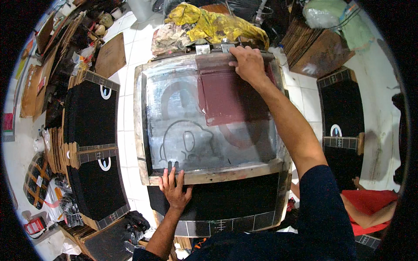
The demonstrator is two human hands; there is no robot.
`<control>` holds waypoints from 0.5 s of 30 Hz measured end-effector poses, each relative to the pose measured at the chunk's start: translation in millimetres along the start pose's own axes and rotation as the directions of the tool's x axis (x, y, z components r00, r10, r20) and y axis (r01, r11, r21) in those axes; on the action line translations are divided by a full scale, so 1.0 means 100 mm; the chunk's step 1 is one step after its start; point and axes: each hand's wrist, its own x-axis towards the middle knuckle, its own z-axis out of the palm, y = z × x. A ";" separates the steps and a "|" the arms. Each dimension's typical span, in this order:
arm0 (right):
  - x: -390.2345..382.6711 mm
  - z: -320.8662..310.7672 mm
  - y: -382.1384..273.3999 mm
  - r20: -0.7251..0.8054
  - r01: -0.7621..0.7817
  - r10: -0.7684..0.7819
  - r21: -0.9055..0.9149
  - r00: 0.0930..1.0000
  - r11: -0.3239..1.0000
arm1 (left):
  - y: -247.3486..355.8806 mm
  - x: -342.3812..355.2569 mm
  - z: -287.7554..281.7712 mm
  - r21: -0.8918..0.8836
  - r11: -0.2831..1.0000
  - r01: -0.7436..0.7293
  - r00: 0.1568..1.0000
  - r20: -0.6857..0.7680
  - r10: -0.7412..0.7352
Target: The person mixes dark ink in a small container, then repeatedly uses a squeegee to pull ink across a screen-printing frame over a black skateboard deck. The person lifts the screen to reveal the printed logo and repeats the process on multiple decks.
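A wooden-framed screen with faint cartoon outlines lies over a black board. Dark maroon material covers its upper right part. My right hand curls over the back edge of the frame at the right, beside metal fittings; what lies under its fingertips is partly hidden. My left hand rests with fingers spread on the front bar of the frame, low on the left.
Stacked black boards with white shapes stand left and right. Yellow stained cloths lie behind the screen, and cardboard leans at back left. Another person's red-clothed body and arm appear at lower right.
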 end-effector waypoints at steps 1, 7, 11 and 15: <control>-0.03 0.06 -0.02 -0.013 -0.017 0.017 -0.008 1.000 1.000 | 0.00 0.00 0.00 -0.010 1.000 -0.006 1.000 -0.006 0.006; -0.48 -0.01 -0.31 -0.041 -0.074 0.072 -0.060 0.997 0.995 | 0.01 0.01 -0.02 0.010 1.000 -0.003 1.000 0.014 0.003; -1.04 -0.48 -0.66 0.032 -0.075 0.076 -0.011 0.997 0.997 | 0.03 0.02 -0.02 0.015 1.000 -0.013 1.000 -0.005 0.013; -0.75 -0.45 -0.44 0.125 -0.054 0.044 0.078 0.991 0.995 | 0.02 0.03 0.00 0.004 1.000 -0.011 1.000 -0.016 0.011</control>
